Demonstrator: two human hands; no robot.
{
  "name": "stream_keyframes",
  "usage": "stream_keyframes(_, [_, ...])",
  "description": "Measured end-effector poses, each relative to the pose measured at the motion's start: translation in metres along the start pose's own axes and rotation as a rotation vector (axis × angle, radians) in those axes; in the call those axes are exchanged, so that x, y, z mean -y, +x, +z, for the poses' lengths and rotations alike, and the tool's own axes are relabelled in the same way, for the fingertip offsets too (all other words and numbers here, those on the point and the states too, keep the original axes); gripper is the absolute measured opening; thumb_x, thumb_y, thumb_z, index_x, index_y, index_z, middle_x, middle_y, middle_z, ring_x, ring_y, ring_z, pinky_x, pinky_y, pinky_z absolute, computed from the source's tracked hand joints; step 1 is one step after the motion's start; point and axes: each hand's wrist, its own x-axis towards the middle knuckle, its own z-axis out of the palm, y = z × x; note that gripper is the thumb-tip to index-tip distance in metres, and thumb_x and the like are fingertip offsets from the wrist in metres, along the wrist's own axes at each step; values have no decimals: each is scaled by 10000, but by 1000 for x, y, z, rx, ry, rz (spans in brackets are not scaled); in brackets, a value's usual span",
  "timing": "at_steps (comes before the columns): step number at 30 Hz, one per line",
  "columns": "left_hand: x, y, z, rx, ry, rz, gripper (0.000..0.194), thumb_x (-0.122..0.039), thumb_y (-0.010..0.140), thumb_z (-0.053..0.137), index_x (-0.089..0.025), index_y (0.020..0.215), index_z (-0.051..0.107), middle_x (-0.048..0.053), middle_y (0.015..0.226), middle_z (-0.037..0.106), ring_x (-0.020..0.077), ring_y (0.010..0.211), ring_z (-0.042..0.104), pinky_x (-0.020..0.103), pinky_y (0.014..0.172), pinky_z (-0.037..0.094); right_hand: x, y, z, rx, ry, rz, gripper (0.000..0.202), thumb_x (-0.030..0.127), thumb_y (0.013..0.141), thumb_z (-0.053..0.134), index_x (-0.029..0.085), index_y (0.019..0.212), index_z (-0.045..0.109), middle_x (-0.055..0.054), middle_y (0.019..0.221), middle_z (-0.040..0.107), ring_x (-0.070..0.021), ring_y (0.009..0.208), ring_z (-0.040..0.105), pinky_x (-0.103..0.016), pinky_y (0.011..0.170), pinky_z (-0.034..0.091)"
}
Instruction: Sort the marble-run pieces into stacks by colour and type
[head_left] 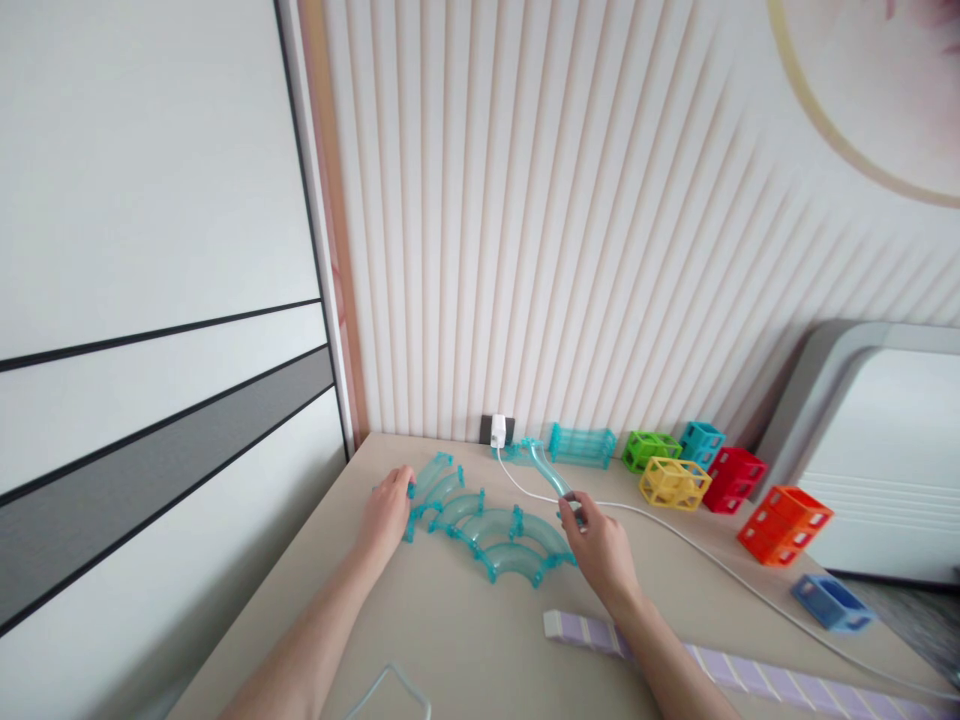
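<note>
My right hand (596, 535) is closed on the near end of a clear teal curved track piece (550, 470), which slants up toward the wall. At the left end of a spread of similar pieces, my left hand (390, 505) has its fingers curled around the end of a straight-looking teal track piece (431, 475); its fingertips are partly hidden. Between my hands, several curved teal track pieces (510, 558) lie close together on the table (465, 640), some overlapping or touching.
A white charger (498, 432) is plugged in at the wall, its cable crossing the table. Along the back stand a teal stack of track (581, 445) and open-frame blocks, including yellow (675, 484), red (735, 480), orange (785, 527) and blue (832, 603). A purple-and-white strip (750, 673) lies in front.
</note>
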Motion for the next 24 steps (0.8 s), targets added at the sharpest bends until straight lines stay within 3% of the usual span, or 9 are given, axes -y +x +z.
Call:
stream_keyframes(7, [-2,4,-7,-216,-176,39,264,-15,817,413,-229,935,513,73,977,665,243,955,681,371,863,534,0,-1,0,2,12,-16,292,483,973,434,264,996,626,-14,730,763,-226,661,743,-273,612,485])
stream_keyframes(11, [-11,1,-7,-284,-286,115,195,-105,870,450,-222,1003,530,77,958,705,244,898,712,375,804,570,1,-1,-1,-20,37,-39,292,481,982,433,264,1024,623,-18,777,777,-219,670,745,-276,621,504])
stream_keyframes(17, [-33,-12,-8,-189,-419,400,255,-72,862,459,-227,1024,580,53,955,735,189,901,725,316,819,588,-1,-3,0,-156,31,-159,296,470,995,458,252,1086,636,-22,801,765,-205,674,726,-270,594,515])
stream_keyframes(21, [-43,-18,-14,-105,-460,601,337,13,825,411,-219,984,597,69,1010,724,176,968,718,304,869,580,0,-3,-2,-251,-25,-360,294,434,1021,461,225,1094,655,-56,845,745,-211,758,701,-291,670,526])
stream_keyframes(24, [-47,-20,-16,-57,-467,694,421,73,798,407,-217,1042,591,87,1094,696,177,1025,704,308,898,574,4,-3,-5,-253,-74,-517,267,385,1036,473,210,1108,661,-65,866,738,-214,779,675,-327,755,518])
